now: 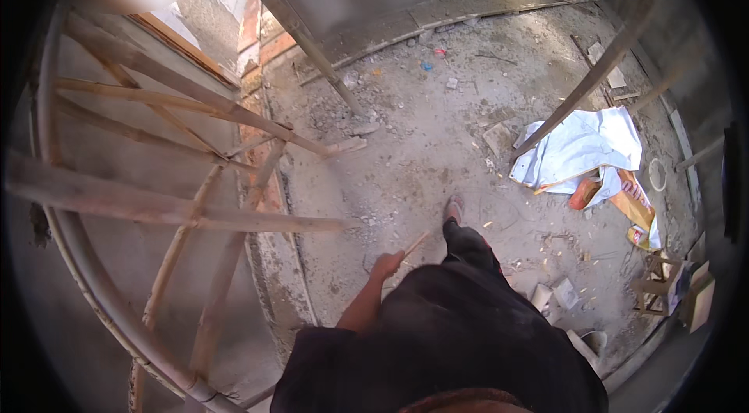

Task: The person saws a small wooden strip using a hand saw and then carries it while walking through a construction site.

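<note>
My left hand (386, 265) is low beside my dark-clothed body, its fingers closed round a thin, light brown stick (417, 244). The stick's free end points forward and to the right, above the dusty floor (406, 171). Whether the stick is a tool's handle, I cannot tell. One of my feet (455, 209) shows just ahead and to the right of it. My right hand does not show; my dark shirt (460, 335) fills the lower middle of the view.
Bamboo poles (179, 210) lean and cross on the left. More slanted poles stand at the far middle (312, 46) and right (593, 74). A white sheet (585, 144) lies crumpled on the right, near a wooden stool-like piece (655, 288). Rubble and wood scraps litter the floor.
</note>
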`<control>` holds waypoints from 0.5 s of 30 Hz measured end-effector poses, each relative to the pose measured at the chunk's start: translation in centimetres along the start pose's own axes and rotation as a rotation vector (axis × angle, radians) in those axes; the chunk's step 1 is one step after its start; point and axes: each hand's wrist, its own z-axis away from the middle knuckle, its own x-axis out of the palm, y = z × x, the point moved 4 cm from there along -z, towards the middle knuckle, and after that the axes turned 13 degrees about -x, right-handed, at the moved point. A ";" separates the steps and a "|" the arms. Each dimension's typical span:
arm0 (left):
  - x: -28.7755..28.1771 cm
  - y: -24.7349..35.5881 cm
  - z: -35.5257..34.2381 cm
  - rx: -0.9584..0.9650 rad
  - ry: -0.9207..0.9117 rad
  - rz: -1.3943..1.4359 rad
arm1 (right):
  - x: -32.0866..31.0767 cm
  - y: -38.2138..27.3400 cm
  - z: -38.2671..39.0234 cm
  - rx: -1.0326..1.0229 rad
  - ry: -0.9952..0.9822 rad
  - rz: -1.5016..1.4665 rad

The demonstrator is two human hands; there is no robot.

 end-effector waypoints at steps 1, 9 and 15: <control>0.2 3.1 -0.5 0.032 0.003 -0.153 | -3.4 0.5 -4.0 -0.054 0.017 0.097; -13.6 23.6 -3.5 0.197 0.230 0.224 | -51.7 -9.4 -30.7 -0.135 0.748 -0.356; -22.8 35.9 -8.0 0.213 0.340 0.404 | -69.0 -17.9 -42.5 -0.114 0.729 -0.697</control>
